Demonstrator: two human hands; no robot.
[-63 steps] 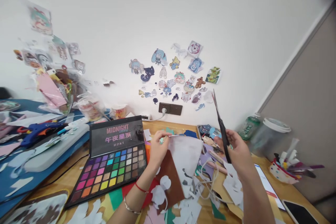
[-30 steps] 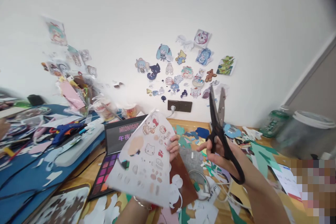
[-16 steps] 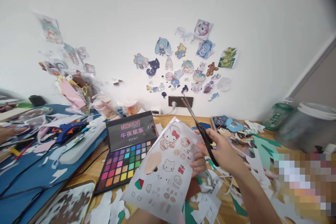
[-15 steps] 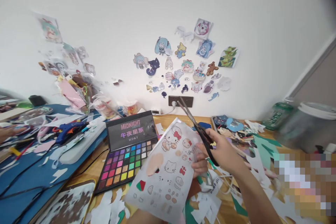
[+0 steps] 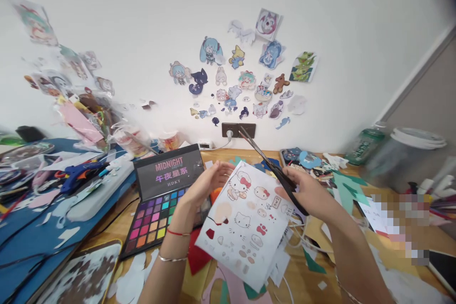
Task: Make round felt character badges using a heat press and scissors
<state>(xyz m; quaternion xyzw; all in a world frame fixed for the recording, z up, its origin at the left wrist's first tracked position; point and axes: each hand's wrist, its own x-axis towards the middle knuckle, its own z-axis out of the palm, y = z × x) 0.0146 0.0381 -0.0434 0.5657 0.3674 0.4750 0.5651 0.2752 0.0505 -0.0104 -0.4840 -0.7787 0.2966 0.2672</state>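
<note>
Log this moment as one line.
right hand: holding scissors | left hand: at far corner of printed sheet, grip unclear | sheet: printed side facing camera | palette: open, left of sheet

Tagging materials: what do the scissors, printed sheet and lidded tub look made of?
Scissors: blades probably metal, thin and greyish; handles black, perhaps plastic.
Printed sheet: matt white paper, thin, with cut-out holes.
Lidded tub: likely translucent plastic, by its hazy wall; lid opaque white, probably plastic.

Scissor handles [image 5: 292,194] partly hidden by right hand [image 5: 311,194], palette [image 5: 149,221] by left forearm [image 5: 171,247], tray [image 5: 81,268] cut off by bottom edge
</note>
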